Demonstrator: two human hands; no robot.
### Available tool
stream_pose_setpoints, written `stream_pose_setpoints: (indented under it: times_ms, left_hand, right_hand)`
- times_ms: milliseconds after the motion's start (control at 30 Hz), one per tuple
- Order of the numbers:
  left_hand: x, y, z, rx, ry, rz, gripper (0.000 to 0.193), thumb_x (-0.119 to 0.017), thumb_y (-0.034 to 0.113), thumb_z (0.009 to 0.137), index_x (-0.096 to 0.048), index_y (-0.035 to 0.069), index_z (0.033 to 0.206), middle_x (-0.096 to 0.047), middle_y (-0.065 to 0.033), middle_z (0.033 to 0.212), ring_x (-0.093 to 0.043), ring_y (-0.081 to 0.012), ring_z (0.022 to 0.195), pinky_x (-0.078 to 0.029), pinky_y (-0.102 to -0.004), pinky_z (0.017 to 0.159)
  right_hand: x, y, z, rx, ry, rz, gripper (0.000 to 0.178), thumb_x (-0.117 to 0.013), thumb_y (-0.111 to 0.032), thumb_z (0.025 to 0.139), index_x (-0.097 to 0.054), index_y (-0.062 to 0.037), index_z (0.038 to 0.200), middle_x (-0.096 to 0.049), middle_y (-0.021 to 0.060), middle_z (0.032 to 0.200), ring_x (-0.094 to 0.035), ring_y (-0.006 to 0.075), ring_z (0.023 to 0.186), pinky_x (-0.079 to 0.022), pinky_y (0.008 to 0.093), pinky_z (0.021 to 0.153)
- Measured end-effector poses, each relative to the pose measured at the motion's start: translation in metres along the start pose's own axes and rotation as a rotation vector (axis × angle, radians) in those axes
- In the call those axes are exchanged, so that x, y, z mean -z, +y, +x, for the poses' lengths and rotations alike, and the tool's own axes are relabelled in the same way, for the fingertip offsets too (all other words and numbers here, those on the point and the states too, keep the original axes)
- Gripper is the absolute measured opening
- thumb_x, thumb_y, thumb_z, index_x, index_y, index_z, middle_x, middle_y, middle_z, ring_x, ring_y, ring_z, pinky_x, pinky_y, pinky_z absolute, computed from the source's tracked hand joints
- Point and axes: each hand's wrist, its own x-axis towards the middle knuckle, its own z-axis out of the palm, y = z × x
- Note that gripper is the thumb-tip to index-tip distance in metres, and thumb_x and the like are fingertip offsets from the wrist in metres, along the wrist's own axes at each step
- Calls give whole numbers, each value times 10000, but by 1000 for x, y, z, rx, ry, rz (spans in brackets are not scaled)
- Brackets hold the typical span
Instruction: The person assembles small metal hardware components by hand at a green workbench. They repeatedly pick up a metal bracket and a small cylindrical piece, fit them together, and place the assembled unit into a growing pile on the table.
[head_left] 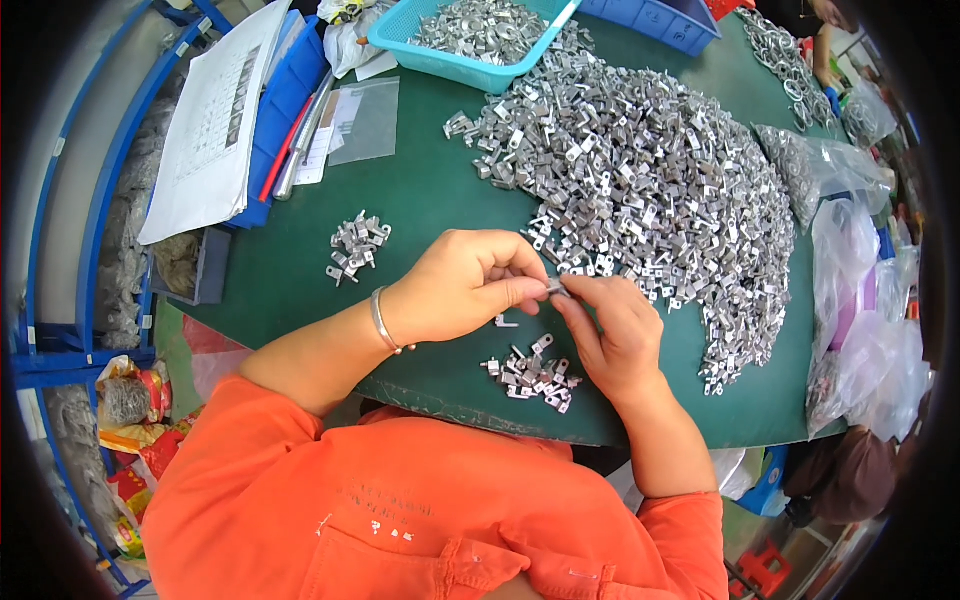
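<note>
"Part (556, 287): where is it held?"

"At the fingertips, above the green table (430, 190). The left hand (465, 285) pinches it from the left between thumb and forefinger; the right hand (617, 335) pinches it from the right in the same way. Fingers hide most of its outline, so its exact shape cannot be told."

"How should it handle?"

"Judging by its small size and grey metallic look: light, stiff and unlikely to break. Smooth faces may slip and edges may be sharp. Take hold of the flat faces with the finger pads; keep skin off the corners."

"What lies around it?"

"One loose bracket (506, 322) lies on the table, just below the left fingertips. The front pile (535, 378) sits nearer the table's front edge. The left pile (357, 245) lies well apart, beyond the left forearm. The heap (640, 180), by far the largest, spreads beyond the right hand; its tabbed pieces may snag, so lift them singly. Past the heap stands the basket (400, 32), loaded with metal pieces."
</note>
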Motion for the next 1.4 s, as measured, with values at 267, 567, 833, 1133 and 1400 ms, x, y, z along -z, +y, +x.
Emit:
stream_pose_setpoints:
  times_ms: [267,567,833,1133,1400]
  left_hand:
    - [-2,0,-3,-69,-23,-288,67,-663,-29,865,-633,-34,925,-674,-85,938,-678,-152,851,-548,-261,747]
    - [13,-12,10,-497,320,594,179,-684,-81,725,-670,32,863,-637,-89,934,-633,-250,871,-514,-330,764]
    - [4,-29,16,-377,168,617,243,-765,10,721,-649,29,933,-596,-78,879,-617,-210,764,-503,-305,664]
    - [-11,-14,5,-424,141,309,237,-734,-55,755,-634,-6,963,-641,-77,926,-649,-136,784,-536,-250,697]
    - [-9,-16,3,-277,62,-67,216,-706,-61,779,-642,-1,976,-652,-77,961,-640,-146,918,-526,-263,795]
  right_hand:
    - [2,4,-5,-210,-3,286,280,-774,-6,754,-655,-15,1007,-694,98,848,-666,166,706,-540,259,637]
    - [6,-3,2,35,-185,287,220,-726,77,690,-659,-35,867,-624,82,888,-606,244,782,-503,333,667]
    - [2,-2,-1,3,-271,323,178,-739,7,730,-671,-29,890,-624,98,884,-606,270,782,-505,362,675]
    - [1,3,-3,-346,-85,342,186,-723,-13,809,-668,-11,987,-680,114,844,-666,196,730,-528,285,635]
    - [1,2,-7,-494,-98,547,146,-720,4,800,-676,-20,937,-681,105,839,-658,155,738,-522,267,646]
